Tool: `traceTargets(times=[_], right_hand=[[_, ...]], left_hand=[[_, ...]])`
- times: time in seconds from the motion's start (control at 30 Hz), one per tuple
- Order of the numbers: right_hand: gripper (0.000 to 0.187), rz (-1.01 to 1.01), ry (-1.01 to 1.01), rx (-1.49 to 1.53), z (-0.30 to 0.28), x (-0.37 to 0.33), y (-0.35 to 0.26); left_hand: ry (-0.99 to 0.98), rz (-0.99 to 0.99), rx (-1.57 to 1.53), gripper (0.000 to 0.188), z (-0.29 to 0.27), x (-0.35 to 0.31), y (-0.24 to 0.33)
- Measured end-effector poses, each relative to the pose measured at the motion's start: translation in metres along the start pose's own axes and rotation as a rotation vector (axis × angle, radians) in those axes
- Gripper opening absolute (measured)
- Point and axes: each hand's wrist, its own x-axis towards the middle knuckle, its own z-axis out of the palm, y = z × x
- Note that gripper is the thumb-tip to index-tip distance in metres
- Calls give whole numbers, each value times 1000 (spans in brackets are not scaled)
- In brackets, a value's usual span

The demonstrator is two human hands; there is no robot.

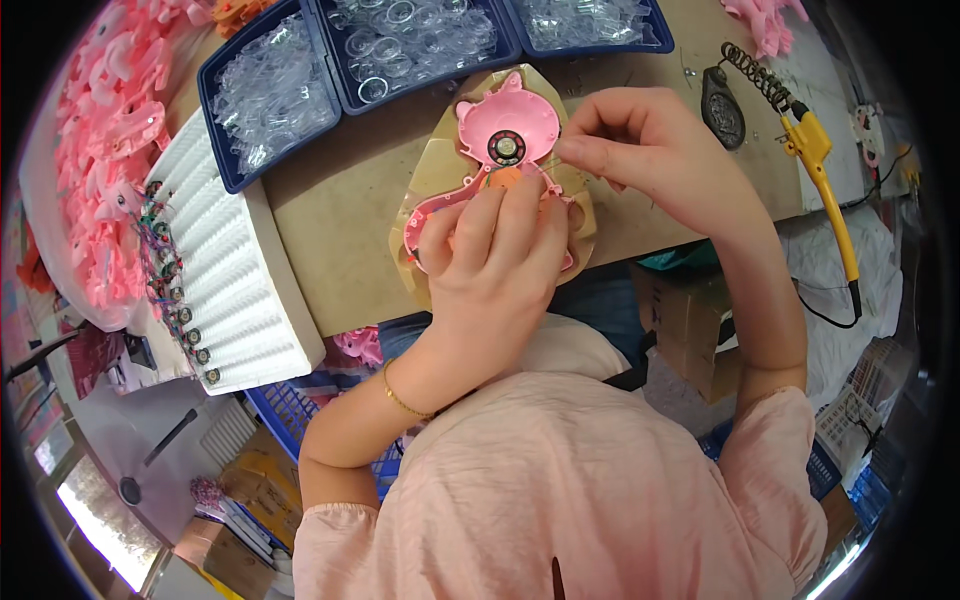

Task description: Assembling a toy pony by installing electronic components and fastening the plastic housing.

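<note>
Leaning over the tabletop, I have both hands at a pink animal-shaped plastic half-shell that lies open side up in a tan shaped holder, near the middle of the scene. My left hand curls over the shell's near part, fingers bent down into it and covering much of an orange piece; I cannot tell whether those fingers grip anything or only press. My right hand is just to the right of the shell's rounded far end, thumb and forefinger drawn close together; whether something thin sits between them, I cannot tell. A round speaker with a dark ring rests inside that far end. Beyond the holder, to the far left, a blue divided tray holds clear plastic parts. On the left, wired components lie along a white ridged foam tray, beside heaped pink plastic pieces. On the right, a yellow-handled soldering iron sits at a coiled spring holder.
</note>
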Motion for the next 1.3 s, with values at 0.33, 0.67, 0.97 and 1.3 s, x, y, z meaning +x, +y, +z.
traceTargets(times=[0.33, 0.67, 0.97, 1.3], right_hand=[[11, -137, 27, -388, 19, -50, 5], [20, -510, 258, -1017, 52, -73, 60], [9, 255, 209, -83, 34, -47, 20], [12, -418, 229, -651, 32, -29, 35]], left_hand=[[-113, -106, -544, 24, -39, -31, -37], [-90, 53, -255, 34, -18, -30, -33], [-144, 198, -41, 30, -20, -26, -33], [-265, 272, 23, 35, -23, -33, -27]])
